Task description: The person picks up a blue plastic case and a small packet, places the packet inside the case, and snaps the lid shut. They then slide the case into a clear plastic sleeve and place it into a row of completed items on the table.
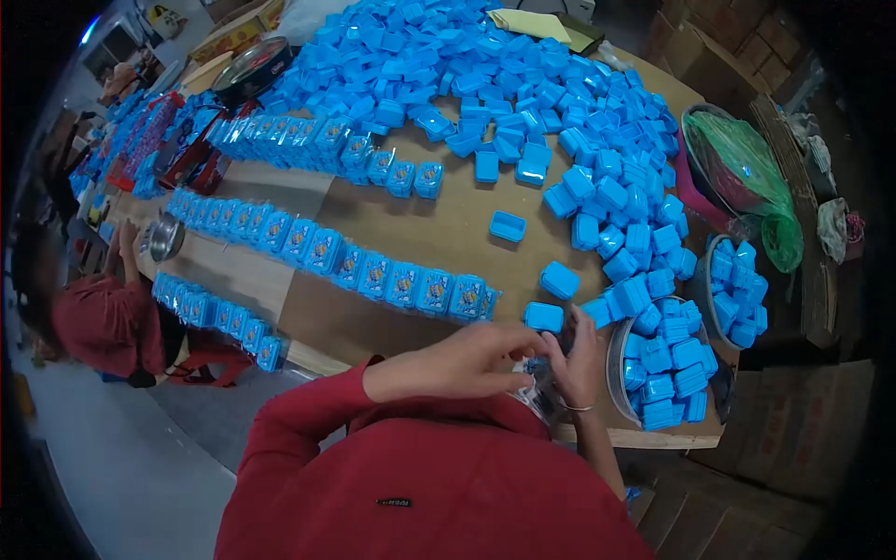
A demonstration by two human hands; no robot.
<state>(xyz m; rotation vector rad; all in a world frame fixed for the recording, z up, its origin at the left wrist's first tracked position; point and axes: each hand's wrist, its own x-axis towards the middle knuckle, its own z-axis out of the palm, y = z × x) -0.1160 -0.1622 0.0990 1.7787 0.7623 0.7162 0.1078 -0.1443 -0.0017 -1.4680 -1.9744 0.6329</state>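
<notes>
My left hand (471, 360) reaches across in front of my chest, its bent fingers and thumb apart and its fingertips close to my right hand. My right hand (579, 366), with a bracelet at the wrist, is raised with curled fingers; what it holds, if anything, is too small to make out. Just below and between the hands lies some crinkled clear plastic (536, 390), partly hidden. Close beyond the fingertips, a closed blue plastic box (543, 317) rests on the table, with another blue box (559, 280) behind it. An open blue tray (507, 226) lies farther off.
A large heap of blue boxes (392, 56) covers the table's far side. Long rows of wrapped, labelled boxes (322, 250) stand to the left. Tubs of boxes (667, 364) are at right, near a green bag (747, 159). A person in red (107, 322) works at left.
</notes>
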